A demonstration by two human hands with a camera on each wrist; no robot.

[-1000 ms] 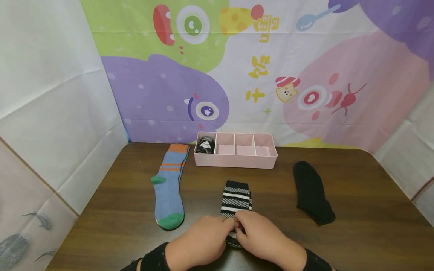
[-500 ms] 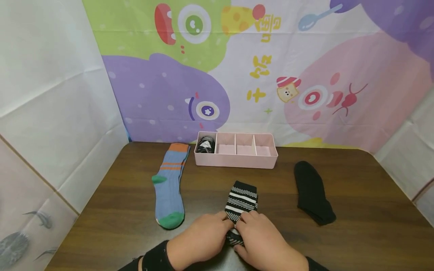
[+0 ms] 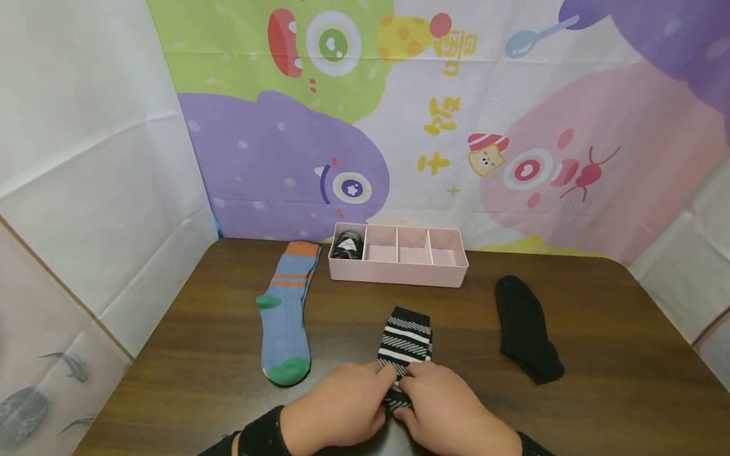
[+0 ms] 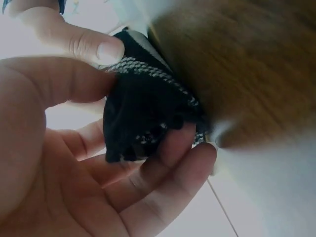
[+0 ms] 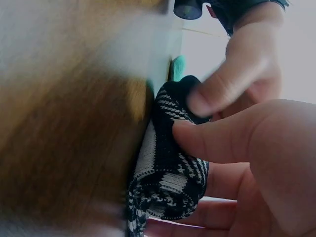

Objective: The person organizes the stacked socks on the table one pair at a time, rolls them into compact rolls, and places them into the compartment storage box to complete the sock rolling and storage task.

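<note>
A black-and-white striped sock [image 3: 405, 339] lies on the table, its near end rolled up toward the person. My left hand [image 3: 345, 402] grips the left side of the roll, thumb and fingers curled about it. On the other side my right hand [image 3: 450, 405] holds the roll too, its fingers over the top and thumb at the near side. The right wrist view shows the coiled end of the striped sock [image 5: 168, 192] as a spiral, with the right thumb [image 5: 197, 138] pressing on it. Seen from the left wrist, the roll [image 4: 143, 108] sits between thumb and fingers.
A blue sock [image 3: 285, 335] with green toe and orange bands lies left on the wooden table [image 3: 199, 354]. At right lies a black sock [image 3: 527, 329]. A pink divided box [image 3: 399, 273] stands at the back, a rolled dark sock [image 3: 347, 245] in its leftmost compartment.
The striped sock has shifted slightly right and its far end has tilted. My right hand has gone from pinching beside the left hand to lying over the roll's right side.
</note>
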